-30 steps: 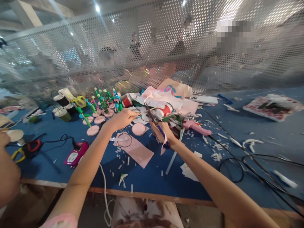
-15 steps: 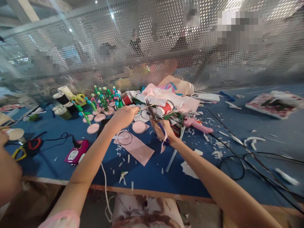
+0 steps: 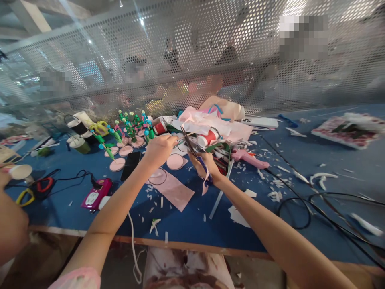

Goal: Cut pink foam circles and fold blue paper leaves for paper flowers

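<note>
My right hand [image 3: 206, 164] is closed round a pair of scissors [image 3: 189, 141]. Their dark blades point up and away, and the handles are blue. A curled pink strip [image 3: 205, 185] hangs at this hand. My left hand [image 3: 162, 147] is pinched shut left of the blades; a thin, pale piece seems to stick out from its fingertips, too small to name. Below lies a pink sheet [image 3: 176, 192] with a dark ring [image 3: 157, 176] on it. A round pink disc [image 3: 175, 161] sits between my hands. Behind the scissors rests a red and white roll [image 3: 208, 137].
Small green flower stems on pink discs [image 3: 116, 164] stand at left, near a phone [image 3: 130, 165] and a magenta power adapter [image 3: 96, 194]. A pink glue gun [image 3: 250, 158] with a black cord lies right, among white scraps. A person's arm [image 3: 13, 216] is at far left.
The scissors' blades and my right hand have shifted slightly left. My left hand stays pinched, and more of the phone shows beside it.
</note>
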`<state>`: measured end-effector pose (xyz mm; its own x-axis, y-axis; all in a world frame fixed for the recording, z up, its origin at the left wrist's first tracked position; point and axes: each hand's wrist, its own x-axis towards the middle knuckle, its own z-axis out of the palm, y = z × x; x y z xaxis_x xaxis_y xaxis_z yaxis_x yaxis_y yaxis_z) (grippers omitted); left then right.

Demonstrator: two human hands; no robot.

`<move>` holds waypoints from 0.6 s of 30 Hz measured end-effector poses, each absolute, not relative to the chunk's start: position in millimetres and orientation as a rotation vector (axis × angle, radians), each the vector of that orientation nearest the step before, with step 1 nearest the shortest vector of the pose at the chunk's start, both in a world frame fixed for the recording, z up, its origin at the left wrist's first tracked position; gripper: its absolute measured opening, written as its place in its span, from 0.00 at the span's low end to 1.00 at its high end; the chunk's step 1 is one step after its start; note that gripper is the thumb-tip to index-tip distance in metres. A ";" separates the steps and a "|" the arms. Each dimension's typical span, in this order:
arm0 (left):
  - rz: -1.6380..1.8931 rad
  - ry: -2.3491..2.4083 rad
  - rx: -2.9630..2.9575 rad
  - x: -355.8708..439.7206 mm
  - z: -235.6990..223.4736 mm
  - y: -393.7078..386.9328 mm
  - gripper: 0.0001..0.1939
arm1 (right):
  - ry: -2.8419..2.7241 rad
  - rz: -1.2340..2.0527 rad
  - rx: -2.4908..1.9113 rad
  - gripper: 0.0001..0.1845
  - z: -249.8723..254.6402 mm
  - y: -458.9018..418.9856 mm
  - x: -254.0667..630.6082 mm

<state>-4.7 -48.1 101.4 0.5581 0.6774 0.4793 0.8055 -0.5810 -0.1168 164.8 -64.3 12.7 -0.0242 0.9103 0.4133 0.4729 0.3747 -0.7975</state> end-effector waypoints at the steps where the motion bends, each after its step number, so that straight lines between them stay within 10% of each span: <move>1: -0.654 -1.211 -2.432 -2.8 102.8 -53.5 0.11 | -1.654 0.549 -1.244 0.26 12.5 -63.4 165.4; 10: -0.996 -1.949 -3.104 33.7 53.0 -74.0 0.49 | -1.704 0.426 -1.278 0.19 17.2 -58.8 171.6; 18: -1.887 -1.879 -3.273 60.8 13.4 -80.7 0.55 | -1.759 0.376 -1.382 0.20 10.5 -59.6 166.9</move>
<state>60.8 -80.7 13.4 0.4131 0.9029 0.1187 0.1147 -0.1809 0.9768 166.9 -59.6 10.5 -0.0321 0.9030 0.4285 0.6491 0.3449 -0.6780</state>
